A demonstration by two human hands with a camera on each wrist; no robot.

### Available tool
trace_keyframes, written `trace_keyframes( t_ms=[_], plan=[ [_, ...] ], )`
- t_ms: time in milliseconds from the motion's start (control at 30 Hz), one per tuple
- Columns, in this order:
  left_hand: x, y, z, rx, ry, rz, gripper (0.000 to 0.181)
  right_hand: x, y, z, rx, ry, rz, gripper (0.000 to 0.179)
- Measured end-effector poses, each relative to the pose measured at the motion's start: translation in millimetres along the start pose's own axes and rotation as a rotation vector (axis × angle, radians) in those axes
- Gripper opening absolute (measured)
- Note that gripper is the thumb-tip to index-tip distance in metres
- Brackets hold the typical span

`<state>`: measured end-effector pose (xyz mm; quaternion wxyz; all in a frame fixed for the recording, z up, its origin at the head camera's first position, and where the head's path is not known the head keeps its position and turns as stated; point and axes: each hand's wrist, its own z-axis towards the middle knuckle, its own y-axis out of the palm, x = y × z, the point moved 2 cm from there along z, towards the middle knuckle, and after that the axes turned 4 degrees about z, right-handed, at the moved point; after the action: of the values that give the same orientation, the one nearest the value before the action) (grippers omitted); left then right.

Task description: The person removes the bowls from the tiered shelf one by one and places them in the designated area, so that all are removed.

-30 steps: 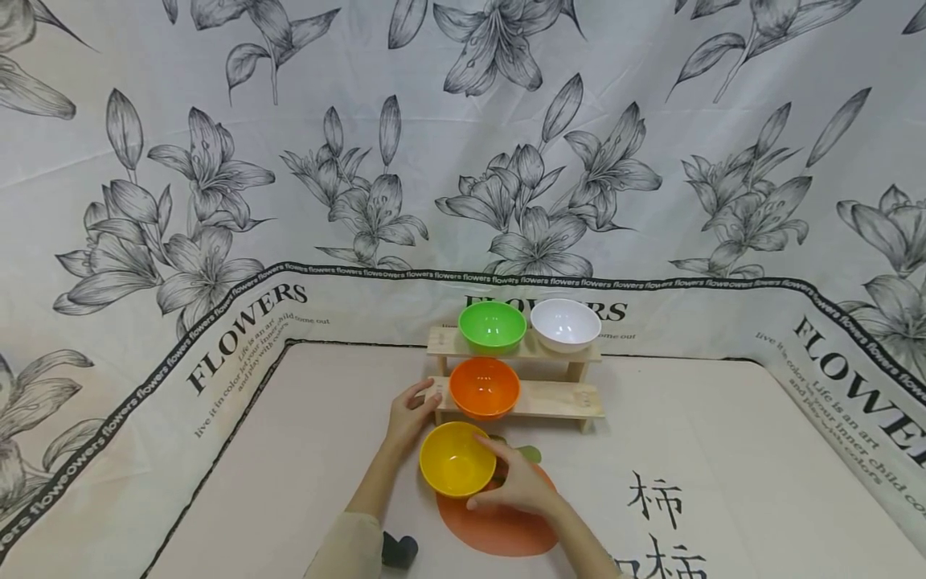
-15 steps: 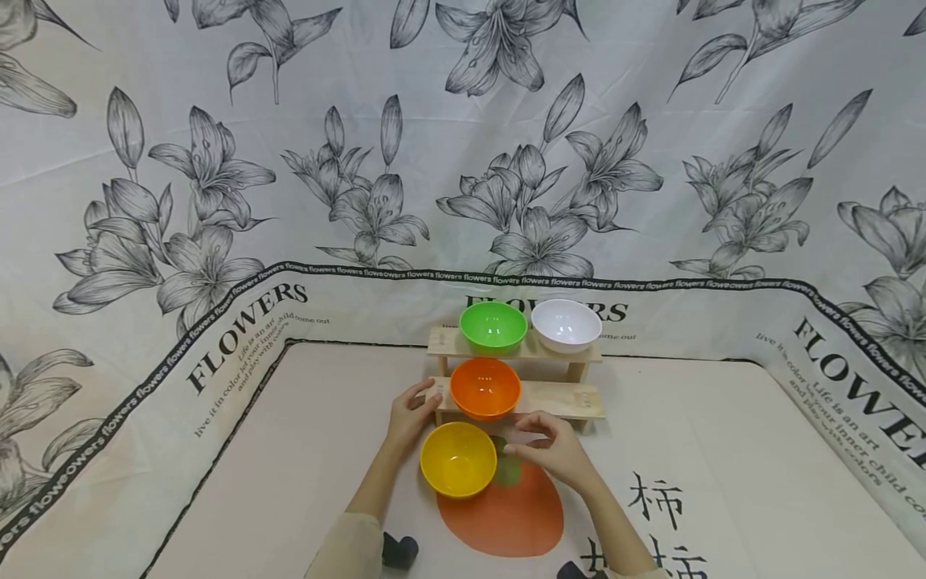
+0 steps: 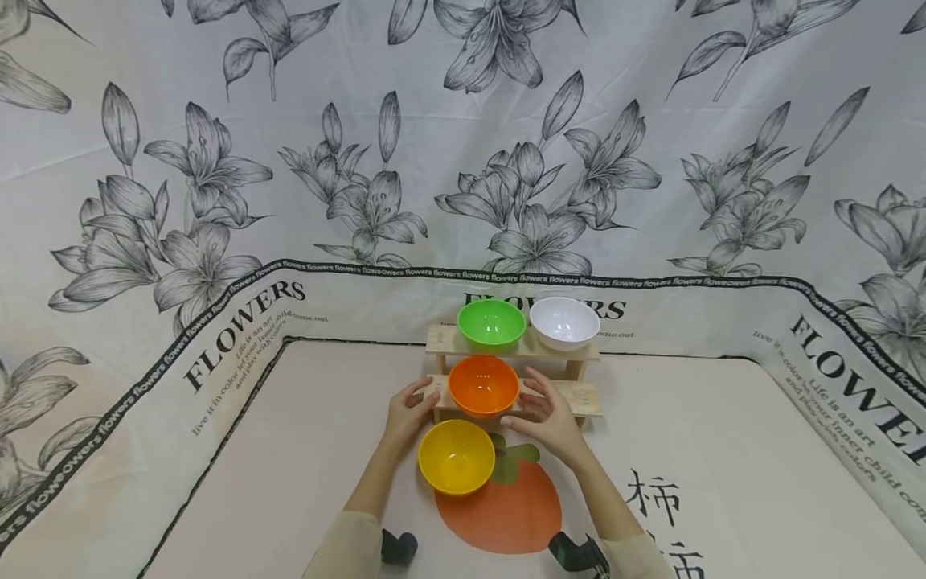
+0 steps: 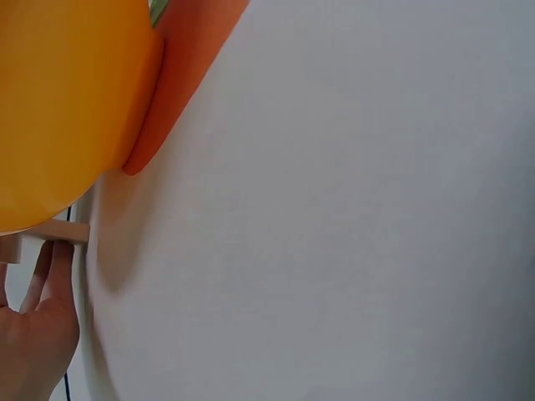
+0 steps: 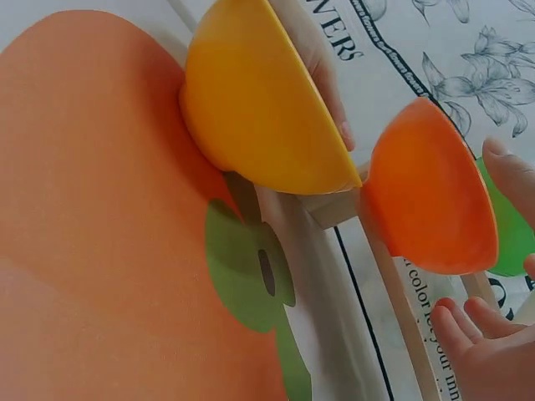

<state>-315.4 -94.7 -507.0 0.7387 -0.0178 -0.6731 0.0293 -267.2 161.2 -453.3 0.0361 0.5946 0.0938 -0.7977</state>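
A yellow bowl (image 3: 457, 457) stands upright on the table, in front of a two-step wooden stand (image 3: 553, 397). On the stand's lower step sits an orange bowl (image 3: 483, 386). My left hand (image 3: 407, 414) grips the left end of that step; the left wrist view shows its fingers against the wood. Beside the orange bowl's right side is my right hand (image 3: 551, 418), thumb and fingers spread. A gap shows between this hand and the orange bowl (image 5: 435, 192) in the right wrist view.
A green bowl (image 3: 492, 323) and a white bowl (image 3: 565, 323) sit side by side on the upper step. Flower-printed cloth (image 3: 347, 305) rises behind the stand. An orange persimmon print (image 3: 499, 519) lies under the yellow bowl's right side.
My right hand has let go of the yellow bowl and moved up and right, to the orange bowl's side. The left hand stays at the stand, and the yellow bowl stays put.
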Motion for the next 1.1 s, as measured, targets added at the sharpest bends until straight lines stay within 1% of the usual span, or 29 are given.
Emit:
trace_keyframes(
  t_ms=[100, 167, 300, 400, 600, 667, 733, 867, 900, 967, 1000, 1100],
  plan=[
    [9.9, -0.7, -5.2, -0.013, -0.008, -0.005, 0.042, 4, 3, 5.1, -0.004, 0.002, -0.001, 0.086],
    [16.4, -0.9, -8.2, -0.018, -0.008, -0.005, 0.042, 6, 5, 8.8, -0.020, -0.012, 0.008, 0.087],
    [19.3, -0.8, -10.0, -0.020, -0.015, -0.011, 0.042, 10, 9, 15.4, -0.084, -0.071, 0.032, 0.088],
    [18.9, -0.8, -10.2, -0.020, -0.017, -0.018, 0.042, 11, 13, 19.4, -0.116, -0.079, 0.033, 0.087],
    [16.3, -0.6, -8.0, -0.028, -0.025, -0.044, 0.042, 10, 19, 23.4, -0.077, 0.013, -0.045, 0.088],
    [16.1, -0.2, -7.7, -0.030, -0.020, -0.039, 0.042, 10, 19, 24.6, -0.070, 0.038, -0.061, 0.088],
    [8.1, 0.2, -3.0, -0.028, -0.021, -0.038, 0.043, 10, 20, 25.6, -0.072, 0.052, -0.063, 0.088],
    [-7.8, 0.1, 5.0, -0.018, 0.002, -0.034, 0.045, 13, 21, 27.2, -0.074, 0.076, -0.074, 0.086],
    [-12.3, -0.3, 6.9, -0.017, 0.017, -0.038, 0.046, 13, 21, 27.4, -0.074, 0.082, -0.076, 0.086],
    [-13.5, -1.2, 6.1, -0.022, 0.058, -0.043, 0.047, 14, 21, 27.5, -0.070, 0.098, -0.083, 0.086],
    [-14.0, -1.7, 5.6, -0.029, 0.092, -0.053, 0.047, 15, 21, 27.3, -0.070, 0.105, -0.091, 0.086],
    [-16.3, -2.7, 5.2, -0.041, 0.133, -0.067, 0.049, 16, 20, 26.6, -0.062, 0.119, -0.097, 0.086]
  ],
)
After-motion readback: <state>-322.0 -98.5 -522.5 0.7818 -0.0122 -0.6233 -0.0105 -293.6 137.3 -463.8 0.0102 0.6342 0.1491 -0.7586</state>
